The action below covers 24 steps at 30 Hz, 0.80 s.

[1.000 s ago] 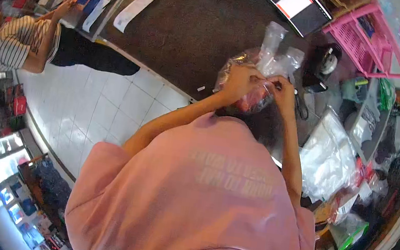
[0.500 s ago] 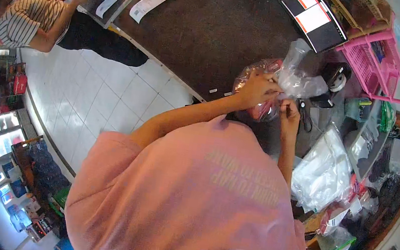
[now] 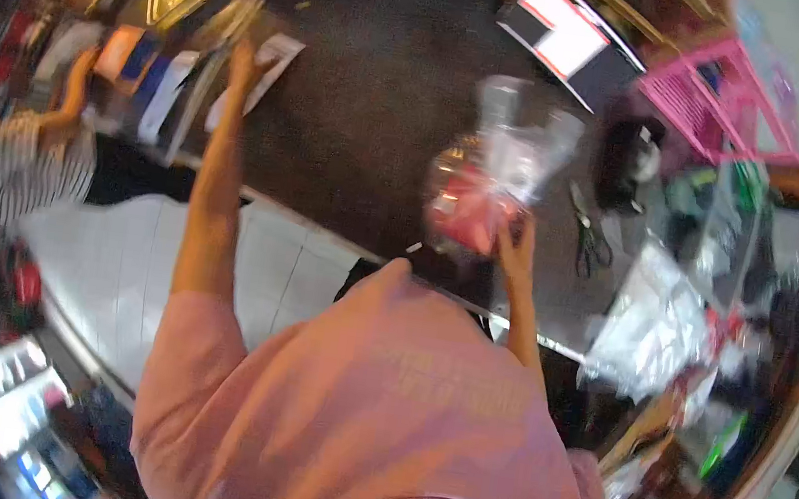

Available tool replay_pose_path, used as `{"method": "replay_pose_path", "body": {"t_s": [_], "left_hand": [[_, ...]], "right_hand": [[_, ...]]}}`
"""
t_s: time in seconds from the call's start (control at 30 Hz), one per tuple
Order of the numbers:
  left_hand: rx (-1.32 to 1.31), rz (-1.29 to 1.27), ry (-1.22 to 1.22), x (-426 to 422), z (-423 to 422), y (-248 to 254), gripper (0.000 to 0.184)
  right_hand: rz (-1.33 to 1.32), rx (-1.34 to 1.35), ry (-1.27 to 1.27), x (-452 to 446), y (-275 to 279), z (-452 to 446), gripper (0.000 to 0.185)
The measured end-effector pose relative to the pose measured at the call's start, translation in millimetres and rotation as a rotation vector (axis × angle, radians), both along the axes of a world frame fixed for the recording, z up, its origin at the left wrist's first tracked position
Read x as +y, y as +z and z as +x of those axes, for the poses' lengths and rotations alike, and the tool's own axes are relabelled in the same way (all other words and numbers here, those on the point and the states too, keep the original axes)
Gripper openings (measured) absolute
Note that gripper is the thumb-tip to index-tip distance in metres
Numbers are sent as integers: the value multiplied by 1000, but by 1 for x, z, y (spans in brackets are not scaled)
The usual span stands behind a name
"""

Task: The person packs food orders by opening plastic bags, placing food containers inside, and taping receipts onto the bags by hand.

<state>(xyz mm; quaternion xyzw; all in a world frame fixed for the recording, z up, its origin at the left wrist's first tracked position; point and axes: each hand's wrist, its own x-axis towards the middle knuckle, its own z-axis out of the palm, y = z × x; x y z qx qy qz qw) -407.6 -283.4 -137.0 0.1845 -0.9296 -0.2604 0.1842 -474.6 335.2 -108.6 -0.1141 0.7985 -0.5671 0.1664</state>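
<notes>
My left hand is stretched far out at the upper left, over or against the edge of a printed paper slip; motion smears its fingers. My right hand grips the lower right side of a clear plastic bag with red contents. The bag stands on the dark table, its neck gathered and its clear ends sticking up. Scissors lie to the right of the bag, beside a black tape dispenser.
A screen and a pink basket stand at the back right. Clear plastic bags are piled at the right. Another person in a striped top is at the far left, near a second white slip.
My left hand has left the bag's neck and reached far left to the paper slip. My right hand has moved down from the neck to the bag's side. The view has shifted.
</notes>
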Motion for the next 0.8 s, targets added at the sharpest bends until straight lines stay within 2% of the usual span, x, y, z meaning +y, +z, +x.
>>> {"method": "replay_pose_path", "body": {"t_s": [0.03,0.07,0.1,0.17,0.2,0.27,0.3,0.37,0.4,0.43,0.47,0.53,0.57,0.63,0.67,0.7,0.73,0.77,0.8], "left_hand": [[-93,87,-37,0,0,3,44],[-158,169,-94,-4,-3,0,45],[-213,403,-352,6,-17,19,44],[-268,94,208,-20,9,-32,64],[-311,20,477,-31,22,-55,74],[-490,-70,400,-32,14,-57,63],[-706,-285,405,-19,5,-43,59],[-671,-287,353,-10,9,-31,51],[-425,-71,289,-16,17,-35,48],[-221,-13,250,7,13,-14,43],[-40,27,220,58,2,30,38],[152,126,118,194,-22,143,29],[165,186,54,256,-33,192,24],[37,410,-61,360,-46,247,27],[-109,259,-52,397,-56,238,34],[-252,102,-54,434,-66,229,42],[-292,502,-154,467,-80,198,53],[-184,718,-281,511,-89,189,43],[-96,950,-410,555,-98,180,33]], "right_hand": [[65,-34,9,5,-6,-5,49],[2,-76,-15,6,10,-9,49],[-68,-115,-34,8,28,-17,48],[-56,36,-88,38,36,-43,46],[2,118,-171,59,33,-63,43],[74,233,-328,98,36,-101,35],[87,267,-412,113,44,-120,32],[210,389,-514,138,49,-158,33],[260,367,-494,141,50,-171,33],[309,345,-474,144,52,-183,34],[359,325,-453,146,52,-196,36],[603,171,-392,136,51,-218,40],[727,95,-347,131,49,-229,43],[528,10,-277,132,16,-250,44],[427,-33,-245,134,4,-254,45],[340,61,-243,134,12,-246,43],[251,156,-242,133,39,-227,42],[162,252,-242,133,71,-205,41],[41,224,-261,137,103,-174,40]]}}
